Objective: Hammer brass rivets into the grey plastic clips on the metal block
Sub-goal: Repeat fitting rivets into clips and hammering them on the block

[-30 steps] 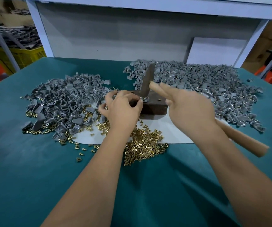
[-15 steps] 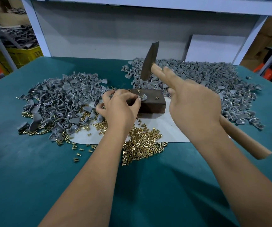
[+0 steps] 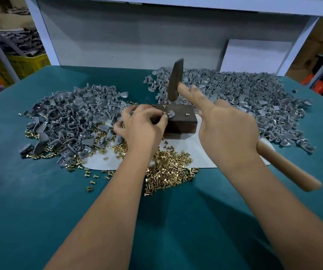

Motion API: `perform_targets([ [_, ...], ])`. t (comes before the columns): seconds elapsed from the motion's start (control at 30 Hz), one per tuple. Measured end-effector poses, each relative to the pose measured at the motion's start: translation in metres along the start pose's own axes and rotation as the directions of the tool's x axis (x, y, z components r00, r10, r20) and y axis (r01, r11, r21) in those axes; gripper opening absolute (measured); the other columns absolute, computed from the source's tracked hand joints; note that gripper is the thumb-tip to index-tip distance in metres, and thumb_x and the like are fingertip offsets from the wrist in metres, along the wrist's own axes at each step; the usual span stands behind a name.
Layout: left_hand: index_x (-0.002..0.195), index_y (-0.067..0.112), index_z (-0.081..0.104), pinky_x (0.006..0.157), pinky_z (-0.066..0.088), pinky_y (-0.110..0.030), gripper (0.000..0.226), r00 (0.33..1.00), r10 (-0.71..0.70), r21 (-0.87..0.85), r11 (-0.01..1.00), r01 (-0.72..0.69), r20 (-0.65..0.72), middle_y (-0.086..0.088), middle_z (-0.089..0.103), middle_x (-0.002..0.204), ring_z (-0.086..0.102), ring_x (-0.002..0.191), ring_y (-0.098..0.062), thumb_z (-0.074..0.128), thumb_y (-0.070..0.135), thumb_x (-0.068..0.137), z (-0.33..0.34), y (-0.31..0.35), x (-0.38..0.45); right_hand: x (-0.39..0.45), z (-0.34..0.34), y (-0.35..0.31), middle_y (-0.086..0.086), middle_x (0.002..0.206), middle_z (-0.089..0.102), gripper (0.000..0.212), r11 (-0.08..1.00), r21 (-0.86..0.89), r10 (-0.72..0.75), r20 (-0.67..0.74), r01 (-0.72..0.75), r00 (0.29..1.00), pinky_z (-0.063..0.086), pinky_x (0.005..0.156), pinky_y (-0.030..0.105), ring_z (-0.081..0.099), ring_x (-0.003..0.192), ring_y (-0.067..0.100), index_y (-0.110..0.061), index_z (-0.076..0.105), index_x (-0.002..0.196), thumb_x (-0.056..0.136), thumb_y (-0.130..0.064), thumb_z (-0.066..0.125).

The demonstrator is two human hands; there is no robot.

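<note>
A dark metal block (image 3: 182, 121) sits on a white sheet (image 3: 191, 154) in the middle of the green table. My left hand (image 3: 143, 127) pinches a grey plastic clip (image 3: 170, 114) on top of the block. My right hand (image 3: 224, 129) grips a wooden-handled hammer (image 3: 174, 80), index finger stretched along the handle. The hammer head hangs raised a little above and behind the block. Loose brass rivets (image 3: 168, 170) lie heaped in front of the block, and one rivet (image 3: 187, 114) lies on the block's top.
Two big heaps of grey clips lie on the table, one at the left (image 3: 73, 115) and one at the back right (image 3: 244, 94). A white board (image 3: 254, 55) leans against the back wall. A yellow crate (image 3: 24, 65) stands beyond the table's left edge.
The hammer rose from the block one second ago to a raised position, and now its head sits slightly lower again. My left hand stays on the clip.
</note>
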State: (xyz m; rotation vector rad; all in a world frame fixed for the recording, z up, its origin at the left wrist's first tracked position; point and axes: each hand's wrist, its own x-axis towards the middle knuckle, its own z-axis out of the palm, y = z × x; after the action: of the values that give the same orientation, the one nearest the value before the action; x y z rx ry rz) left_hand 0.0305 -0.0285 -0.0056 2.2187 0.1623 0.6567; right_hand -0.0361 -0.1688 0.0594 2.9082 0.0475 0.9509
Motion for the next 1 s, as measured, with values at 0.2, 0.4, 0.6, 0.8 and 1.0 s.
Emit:
perform_targets([
  [0.2, 0.084, 0.039, 0.073, 0.104, 0.016, -0.050, 0.012, 1.000, 0.006, -0.002, 1.000, -0.006, 0.023, 0.024, 0.063, 0.115, 0.027, 0.131, -0.013, 0.065, 0.047, 0.087, -0.002, 0.000, 0.000, 0.004, 0.012, 0.008, 0.003, 0.086, 0.061, 0.061, 0.999, 0.045, 0.001, 0.066, -0.004, 0.998, 0.013, 0.044, 0.025, 0.042, 0.059, 0.024, -0.046, 0.024, 0.143, 0.094, -0.019, 0.050],
  [0.4, 0.080, 0.040, 0.071, 0.106, 0.013, -0.047, 0.012, 0.995, -0.025, -0.037, 0.999, 0.029, 0.098, 0.023, 0.059, 0.120, 0.023, 0.132, -0.012, 0.063, 0.045, 0.088, -0.006, 0.001, 0.002, 0.010, 0.032, 0.027, 0.012, 0.103, 0.054, 0.043, 0.925, 0.243, 0.276, 0.102, -0.293, 0.956, 0.034, 0.056, 0.035, 0.042, 0.068, 0.027, -0.030, 0.035, 0.141, 0.099, -0.022, 0.043],
  [0.6, 0.071, 0.036, 0.071, 0.100, 0.010, -0.037, 0.016, 0.987, -0.080, -0.140, 0.985, 0.099, 0.139, 0.028, 0.055, 0.107, 0.021, 0.129, -0.009, 0.066, 0.038, 0.086, -0.008, 0.004, 0.002, -0.001, 0.047, 0.050, 0.014, 0.095, 0.060, 0.024, 0.918, 0.177, 0.318, 0.203, -0.354, 0.926, 0.032, 0.056, 0.034, 0.047, 0.070, 0.031, -0.019, 0.045, 0.120, 0.096, -0.019, 0.045],
  [0.8, 0.063, 0.034, 0.070, 0.105, 0.011, -0.040, 0.022, 0.982, -0.091, -0.216, 0.968, 0.126, 0.167, 0.031, 0.052, 0.107, 0.021, 0.124, -0.006, 0.069, 0.031, 0.084, -0.012, 0.005, 0.002, -0.007, 0.056, 0.053, 0.007, 0.076, 0.056, 0.010, 0.912, 0.135, 0.334, 0.302, -0.387, 0.893, 0.031, 0.056, 0.032, 0.046, 0.068, 0.031, -0.016, 0.051, 0.096, 0.090, -0.016, 0.044],
  [1.0, 0.060, 0.037, 0.067, 0.105, 0.011, -0.039, 0.026, 0.980, -0.083, -0.254, 0.959, 0.128, 0.180, 0.034, 0.051, 0.106, 0.021, 0.125, -0.006, 0.069, 0.029, 0.084, -0.015, 0.006, 0.002, -0.007, 0.056, 0.048, 0.010, 0.084, 0.058, 0.021, 0.937, 0.069, 0.316, 0.254, -0.343, 0.914, 0.039, 0.065, 0.035, 0.049, 0.079, 0.033, -0.012, 0.064, 0.098, 0.090, -0.023, 0.047],
])
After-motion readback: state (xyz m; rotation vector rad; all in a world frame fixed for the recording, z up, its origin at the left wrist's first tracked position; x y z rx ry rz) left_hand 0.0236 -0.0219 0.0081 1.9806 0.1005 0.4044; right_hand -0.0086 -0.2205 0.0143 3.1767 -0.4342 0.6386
